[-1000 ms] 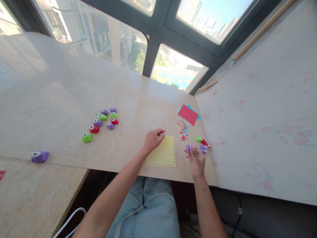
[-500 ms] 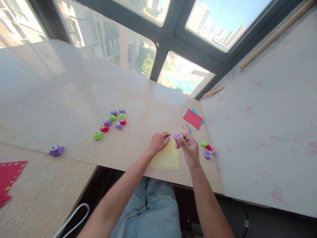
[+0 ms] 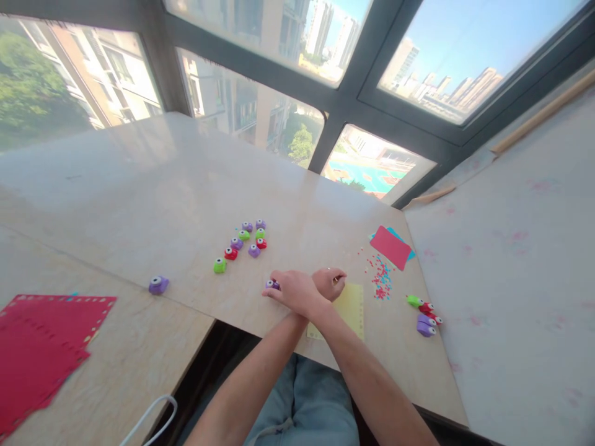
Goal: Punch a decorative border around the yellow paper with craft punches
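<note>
Across your left wrist, your right hand (image 3: 295,290) grips a purple craft punch (image 3: 271,285). Your left hand (image 3: 328,284) is curled at the far edge of the yellow sheet (image 3: 349,313); its contents cannot be determined. Holes line the sheet's right edge; covered portions cannot be verified. Left of both hands, red sheets (image 3: 41,334) show punched edges.

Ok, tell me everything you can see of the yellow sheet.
The yellow sheet looks like paper, pale, with straight edges, lying flat on the tabletop. Small holes line its right and bottom edges. The right forearm crosses above it, hiding part. The left hand is at its upper edge; whether it presses there is hard to tell.
</note>
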Available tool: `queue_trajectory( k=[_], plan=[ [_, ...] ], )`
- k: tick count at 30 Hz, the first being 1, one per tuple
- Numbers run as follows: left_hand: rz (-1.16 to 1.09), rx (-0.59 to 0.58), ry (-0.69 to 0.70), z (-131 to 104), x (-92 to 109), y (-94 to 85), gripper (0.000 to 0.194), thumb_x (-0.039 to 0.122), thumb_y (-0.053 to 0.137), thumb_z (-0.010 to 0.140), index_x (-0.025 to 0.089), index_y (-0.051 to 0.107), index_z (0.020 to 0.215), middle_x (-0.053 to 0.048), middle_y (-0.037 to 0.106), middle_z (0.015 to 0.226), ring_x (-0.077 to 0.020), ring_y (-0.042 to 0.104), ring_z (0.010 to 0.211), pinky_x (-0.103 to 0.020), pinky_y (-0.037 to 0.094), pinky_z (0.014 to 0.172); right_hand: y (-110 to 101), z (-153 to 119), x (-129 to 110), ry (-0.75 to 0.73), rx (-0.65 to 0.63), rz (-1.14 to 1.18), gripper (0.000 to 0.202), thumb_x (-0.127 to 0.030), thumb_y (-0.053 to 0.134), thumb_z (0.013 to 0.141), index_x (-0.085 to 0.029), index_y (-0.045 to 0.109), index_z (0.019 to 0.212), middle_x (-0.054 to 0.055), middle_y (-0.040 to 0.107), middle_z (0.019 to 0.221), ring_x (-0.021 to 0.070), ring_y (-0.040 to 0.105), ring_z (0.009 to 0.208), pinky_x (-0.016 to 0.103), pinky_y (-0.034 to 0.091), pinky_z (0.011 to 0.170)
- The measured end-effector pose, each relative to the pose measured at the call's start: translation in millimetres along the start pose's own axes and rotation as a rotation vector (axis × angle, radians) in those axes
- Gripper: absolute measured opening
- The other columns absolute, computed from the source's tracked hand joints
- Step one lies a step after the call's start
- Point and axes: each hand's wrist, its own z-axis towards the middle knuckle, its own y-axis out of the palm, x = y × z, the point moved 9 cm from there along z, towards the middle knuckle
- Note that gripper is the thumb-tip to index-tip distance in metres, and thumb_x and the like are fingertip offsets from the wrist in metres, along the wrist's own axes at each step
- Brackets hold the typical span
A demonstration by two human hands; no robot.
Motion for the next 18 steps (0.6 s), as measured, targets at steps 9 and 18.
queue_trajectory(
  k=[9, 18],
  plan=[
    [-0.039, -0.040, 0.003, -5, 3, -2.7, 0.023, 0.018, 0.054, 0.085, 0.023, 0.075, 0.092, -0.009, 0.075, 0.093, -0.0257, 0.068, 0.083, -0.037, 0.051, 0.077, 17, 14, -6, 0.054, -0.076, 0.082, 0.024, -0.035, 0.064, 0.088, -0.017, 0.063, 0.104, 0.012, 0.073, 0.090, 0.0253, 0.068, 0.083, 0.032, 0.048, 0.069],
    [-0.023, -0.010, 0.031, -6, -1, -1.9, 0.021, 0.021, 0.055, 0.084, 0.021, 0.074, 0.093, -0.005, 0.075, 0.091, -0.0209, 0.068, 0.080, -0.033, 0.053, 0.077, 26, 17, -20, -0.057, 0.077, 0.657, 0.059, -0.016, 0.065, 0.081, -0.019, 0.047, 0.137, 0.010, 0.071, 0.112, 0.0155, 0.069, 0.079, 0.031, 0.054, 0.079]
  ],
)
